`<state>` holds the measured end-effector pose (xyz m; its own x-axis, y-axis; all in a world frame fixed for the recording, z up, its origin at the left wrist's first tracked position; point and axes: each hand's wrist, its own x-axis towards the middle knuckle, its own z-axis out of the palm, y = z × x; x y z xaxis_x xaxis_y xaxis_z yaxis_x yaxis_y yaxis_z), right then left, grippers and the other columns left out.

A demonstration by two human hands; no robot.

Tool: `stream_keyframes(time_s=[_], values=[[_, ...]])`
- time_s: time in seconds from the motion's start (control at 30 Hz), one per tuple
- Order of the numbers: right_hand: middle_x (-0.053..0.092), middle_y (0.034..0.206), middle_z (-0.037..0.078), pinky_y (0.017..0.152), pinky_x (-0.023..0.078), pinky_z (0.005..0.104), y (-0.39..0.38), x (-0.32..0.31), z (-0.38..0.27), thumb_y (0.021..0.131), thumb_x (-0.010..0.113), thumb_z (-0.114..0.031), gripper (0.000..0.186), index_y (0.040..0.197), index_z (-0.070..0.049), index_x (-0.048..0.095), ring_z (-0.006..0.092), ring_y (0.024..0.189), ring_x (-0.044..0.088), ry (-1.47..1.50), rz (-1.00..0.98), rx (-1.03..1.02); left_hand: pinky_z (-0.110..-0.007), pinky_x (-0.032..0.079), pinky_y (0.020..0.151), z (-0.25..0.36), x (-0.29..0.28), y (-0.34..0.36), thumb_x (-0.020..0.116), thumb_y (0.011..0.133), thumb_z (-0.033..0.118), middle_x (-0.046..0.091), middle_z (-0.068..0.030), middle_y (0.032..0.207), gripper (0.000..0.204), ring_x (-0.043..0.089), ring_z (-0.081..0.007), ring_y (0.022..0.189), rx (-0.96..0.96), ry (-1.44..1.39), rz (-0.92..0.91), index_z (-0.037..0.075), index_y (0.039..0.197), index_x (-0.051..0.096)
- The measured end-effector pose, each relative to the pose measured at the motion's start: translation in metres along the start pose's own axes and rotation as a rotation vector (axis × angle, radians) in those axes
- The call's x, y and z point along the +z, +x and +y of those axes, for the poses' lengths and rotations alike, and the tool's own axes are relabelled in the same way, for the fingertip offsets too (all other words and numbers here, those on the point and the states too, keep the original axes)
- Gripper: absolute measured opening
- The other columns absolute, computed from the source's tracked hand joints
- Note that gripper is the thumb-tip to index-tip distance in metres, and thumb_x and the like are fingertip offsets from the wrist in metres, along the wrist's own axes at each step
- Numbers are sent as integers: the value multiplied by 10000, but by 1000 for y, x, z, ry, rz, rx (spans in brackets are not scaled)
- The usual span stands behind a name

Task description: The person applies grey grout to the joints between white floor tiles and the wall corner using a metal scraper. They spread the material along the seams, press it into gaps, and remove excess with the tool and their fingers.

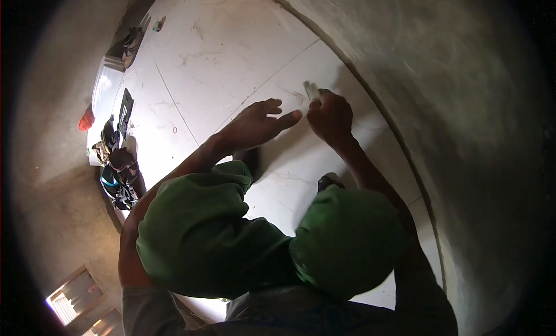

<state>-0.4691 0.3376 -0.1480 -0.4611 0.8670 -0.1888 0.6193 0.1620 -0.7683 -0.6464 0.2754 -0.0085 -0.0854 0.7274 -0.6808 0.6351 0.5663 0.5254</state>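
Observation:
My right hand point(331, 117) is closed on a small pale greenish-white strip point(310, 90), which sticks out past the thumb side. It is too blurred to tell whether it is cloth, paper or something else. To its left, my left hand point(255, 125) is held with the thumb stretched toward the right hand and the fingers apart, nothing in it. Both hands are in front of my knees, over the white tiled floor point(202, 52). My bent legs in green trousers point(202, 232) fill the lower middle.
A bare grey wall point(417, 75) curves along the right side. Along the left wall are a pair of shoes point(132, 46), a pale clear container point(108, 81), a red item point(86, 120) and a heap of dark bags or straps point(120, 168). A small red ring point(175, 130) lies on the floor.

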Motion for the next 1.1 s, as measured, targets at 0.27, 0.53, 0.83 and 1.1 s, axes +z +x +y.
stream_keyframes(time_s=[0.27, 0.53, 0.83, 1.1], values=[[774, 1177, 195, 999, 580, 481, -18, -28, -37, 915, 830, -273, 477, 1302, -22, 710, 390, 974, 749, 333, 17, -458, -419, 560, 781, -17, 19, 77, 639, 1077, 558, 718, -114, 1069, 624, 670, -187, 893, 108, -481, -2, -53, 1194, 692], [777, 1051, 238, 854, 612, 477, -15, -18, 58, 993, 708, -242, 296, 1091, 28, 777, 406, 962, 769, 208, -34, -222, -508, 619, 816, -39, -7, 159, 616, 1040, 236, 782, -145, 1052, 232, 764, -376, 928, 380, 336, 408, 127, 1157, 784], [748, 884, 219, 789, 570, 393, -89, -36, 139, 1054, 675, -285, 389, 1142, 85, 760, 267, 813, 733, 146, 132, 289, -509, 602, 856, -42, -53, 253, 609, 924, 52, 738, -98, 1221, 443, 746, -333, 1070, 681, 620, 418, 210, 1317, 742], [697, 972, 56, 827, 520, 325, -146, -17, 132, 1061, 636, -153, 239, 1157, 42, 737, 152, 912, 627, 274, 310, 710, -488, 627, 864, -78, -273, 407, 667, 944, 159, 809, -108, 1160, 348, 790, -342, 1016, 257, 766, 646, 198, 1273, 770]])
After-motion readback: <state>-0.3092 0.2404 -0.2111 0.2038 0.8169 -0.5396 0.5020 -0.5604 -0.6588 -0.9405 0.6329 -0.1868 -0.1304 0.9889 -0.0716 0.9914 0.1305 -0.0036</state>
